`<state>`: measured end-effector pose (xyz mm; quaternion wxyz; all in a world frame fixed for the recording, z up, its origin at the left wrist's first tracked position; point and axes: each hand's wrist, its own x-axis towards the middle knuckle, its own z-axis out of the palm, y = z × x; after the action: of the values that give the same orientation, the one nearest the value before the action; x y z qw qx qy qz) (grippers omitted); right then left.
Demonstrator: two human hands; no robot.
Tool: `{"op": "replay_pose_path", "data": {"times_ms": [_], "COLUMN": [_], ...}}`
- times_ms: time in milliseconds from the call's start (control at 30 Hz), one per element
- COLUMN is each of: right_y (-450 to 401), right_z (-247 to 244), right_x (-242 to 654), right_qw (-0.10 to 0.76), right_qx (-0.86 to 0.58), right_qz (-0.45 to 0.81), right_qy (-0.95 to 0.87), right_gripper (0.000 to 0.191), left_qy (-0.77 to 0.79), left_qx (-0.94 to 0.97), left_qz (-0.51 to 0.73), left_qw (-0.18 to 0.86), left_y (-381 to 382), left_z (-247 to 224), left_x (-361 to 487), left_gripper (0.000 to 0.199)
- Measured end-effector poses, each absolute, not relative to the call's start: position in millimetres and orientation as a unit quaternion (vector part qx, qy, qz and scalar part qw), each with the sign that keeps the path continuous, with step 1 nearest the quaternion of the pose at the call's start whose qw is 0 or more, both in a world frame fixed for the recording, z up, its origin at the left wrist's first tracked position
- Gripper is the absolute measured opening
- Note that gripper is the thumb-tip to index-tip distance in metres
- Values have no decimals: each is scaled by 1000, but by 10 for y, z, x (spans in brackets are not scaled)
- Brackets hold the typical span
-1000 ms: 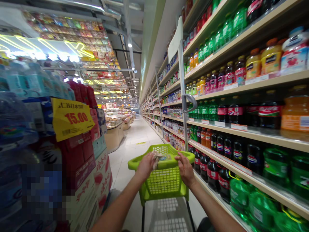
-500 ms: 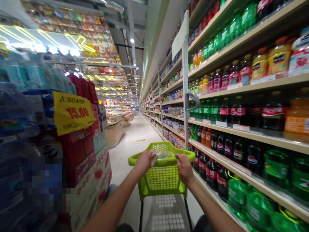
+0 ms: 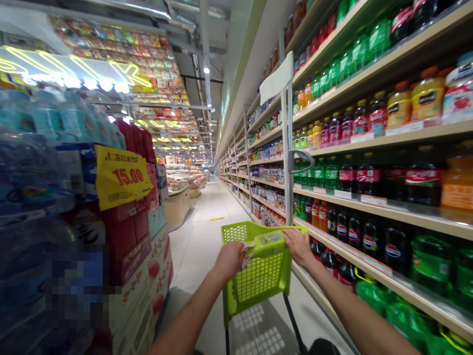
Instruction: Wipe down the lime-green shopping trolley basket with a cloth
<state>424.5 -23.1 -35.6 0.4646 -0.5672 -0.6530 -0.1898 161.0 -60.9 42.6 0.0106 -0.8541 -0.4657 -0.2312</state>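
The green cart (image 3: 258, 278) is on the floor (image 3: 201, 241) of a shop aisle, right in front of the person. The handle (image 3: 268, 249) goes across its near side and has a little card (image 3: 271, 238) on it, too small to read. The left hand (image 3: 231, 259) is curled up at the left part of the handle, pinching a crumpled pale cloth (image 3: 247, 254). The right hand (image 3: 296, 245) lies over the right end, fingers bent on the bar; I cannot tell how tightly they squeeze.

Just past the cart on the right stands a metal pole (image 3: 287, 148) with a grey loop (image 3: 301, 161) and a plain white board (image 3: 276, 79) on top. Behind it are long shelves (image 3: 406, 199) full of drinks. Some dark bottles (image 3: 369, 241) have round Pepsi badges in red, white and blue. Others have red labels with white writing too blurry to read. The small price tags (image 3: 374, 199) are too tiny to read.

On the left a tall pile of boxes (image 3: 158, 254) and water bottles (image 3: 76, 121) stands close by. A yellow sign (image 3: 124, 177) there says 15.00 in red, under Chinese writing. The boxes have Chinese words too. Above, a glowing yellow sign (image 3: 129, 74) ends in LK. Farther on are food bins (image 3: 177, 209).
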Motion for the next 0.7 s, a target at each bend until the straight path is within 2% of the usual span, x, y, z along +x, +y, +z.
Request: {"op": "replay_pose_path", "data": {"times_ms": [100, 267, 433, 533, 700], "right_y": [-277, -467, -545, -597, -564], "right_z": [-284, -257, -246, -254, -325], "right_x": [4154, 3790, 3792, 3799, 3980], "right_qw": [486, 484, 496, 497, 540], "right_qx": [-589, -519, -527, -505, -454], "right_qz": [-179, -99, -56, -51, -84], "right_qy": [-621, -697, -688, -704, -704], "right_gripper": [38, 40, 39, 37, 32], "left_qy": [-414, -291, -347, -377, -255], "left_qx": [-873, -874, -792, -760, -837], "left_qz": [-258, -383, -481, -497, -459], "left_qw": [-19, -66, -145, -183, -155], "left_y": [-706, -670, -295, -194, -384], "left_z": [390, 100, -299, -328, -136], "left_x": [1819, 1785, 1571, 1768, 2425], "left_gripper": [19, 24, 27, 30, 30]}}
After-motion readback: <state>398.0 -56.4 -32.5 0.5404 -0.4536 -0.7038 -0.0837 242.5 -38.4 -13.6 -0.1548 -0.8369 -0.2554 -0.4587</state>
